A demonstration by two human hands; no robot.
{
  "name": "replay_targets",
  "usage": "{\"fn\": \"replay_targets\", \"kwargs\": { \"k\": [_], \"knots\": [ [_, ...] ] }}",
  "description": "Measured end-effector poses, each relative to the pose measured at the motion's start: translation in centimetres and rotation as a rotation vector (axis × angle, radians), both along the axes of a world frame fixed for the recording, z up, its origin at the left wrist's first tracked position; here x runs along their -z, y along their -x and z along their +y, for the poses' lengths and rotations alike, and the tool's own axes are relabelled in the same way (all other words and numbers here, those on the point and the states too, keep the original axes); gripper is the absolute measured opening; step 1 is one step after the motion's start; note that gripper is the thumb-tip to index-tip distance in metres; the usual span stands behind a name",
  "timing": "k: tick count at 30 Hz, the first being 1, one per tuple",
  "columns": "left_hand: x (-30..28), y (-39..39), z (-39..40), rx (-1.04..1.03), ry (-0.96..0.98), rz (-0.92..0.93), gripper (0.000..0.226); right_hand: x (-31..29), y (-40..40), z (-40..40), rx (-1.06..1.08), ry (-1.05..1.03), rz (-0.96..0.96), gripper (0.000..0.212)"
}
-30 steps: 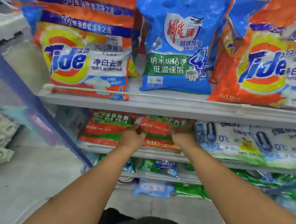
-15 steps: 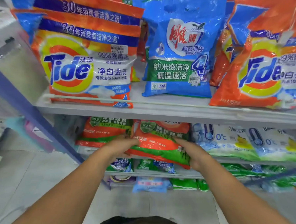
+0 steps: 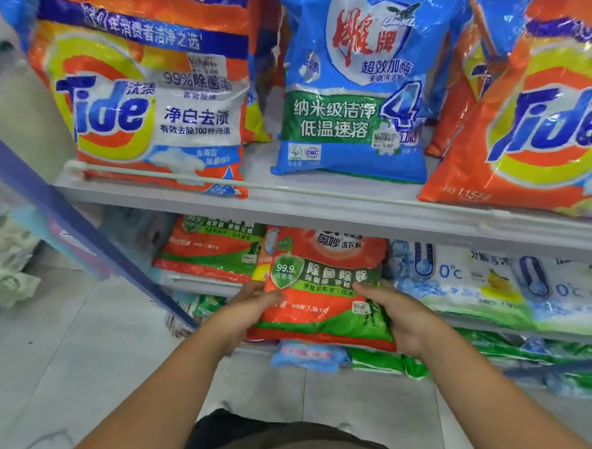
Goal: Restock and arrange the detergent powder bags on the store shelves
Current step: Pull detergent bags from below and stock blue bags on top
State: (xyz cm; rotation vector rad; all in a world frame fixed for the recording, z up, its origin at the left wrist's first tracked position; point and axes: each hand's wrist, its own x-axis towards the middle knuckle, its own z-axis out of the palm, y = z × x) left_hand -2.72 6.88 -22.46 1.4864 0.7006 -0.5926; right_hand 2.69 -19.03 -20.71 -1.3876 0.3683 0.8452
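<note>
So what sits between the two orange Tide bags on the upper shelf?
In the head view, a blue detergent bag stands upright between the left Tide bag and the right Tide bag on the upper shelf.

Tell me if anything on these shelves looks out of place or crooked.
Only the red-and-green bag stands out: both hands, left and right, hold it tilted out past the middle shelf edge, unlike its neighbour lying flat. No spills or tears show.

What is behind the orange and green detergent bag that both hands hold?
Behind the orange and green detergent bag, a similar bag's yellow-orange edge shows. Everything further back is covered.
</note>
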Motion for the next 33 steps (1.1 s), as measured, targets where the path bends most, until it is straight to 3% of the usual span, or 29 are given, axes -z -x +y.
{"fn": "replay_targets", "kwargs": {
  "k": [3,6,10,11,13,16,21,25,29,33],
  "knots": [
    [-0.1,-1.0,0.8,0.122,-0.084,-0.109,0.074,-0.2,0.1,2.3,0.010,0.183,-0.111,0.116],
    [-0.6,-1.3,2.5,0.172,-0.104,-0.189,0.082,-1.2,0.9,4.4,0.039,0.217,-0.229,0.114],
    [-1.2,-1.5,6.2,0.154,-0.125,-0.268,0.051,-1.9,1.1,7.9,0.067,0.194,-0.324,0.107],
    [-1.5,-1.6,7.2,0.143,-0.150,-0.284,0.045,-2.0,1.1,9.2,0.046,0.207,-0.339,0.115],
    [-1.6,-2.3,9.8,0.135,-0.201,-0.336,0.051,-0.6,0.4,11.1,0.042,0.232,-0.380,0.121],
    [-1.4,-3.2,14.0,0.106,-0.246,-0.404,0.091,-1.4,-0.2,15.4,0.031,0.254,-0.420,0.113],
    [-1.8,-3.8,17.5,-0.103,-0.385,-0.537,0.071,-3.0,-2.4,20.4,0.022,0.297,-0.454,0.090],
    [-1.1,-4.0,16.7,-0.175,-0.602,-0.549,0.082,-1.5,-4.9,22.0,-0.045,0.404,-0.463,0.076],
    [-0.3,-4.8,16.4,0.020,-0.920,-0.390,0.055,0.9,-4.9,24.2,-0.229,0.631,-0.453,0.079],
    [0.9,-4.7,16.0,0.171,-0.968,-0.315,0.068,1.9,-4.4,25.6,-0.312,0.732,-0.512,0.061]
  ]
}}
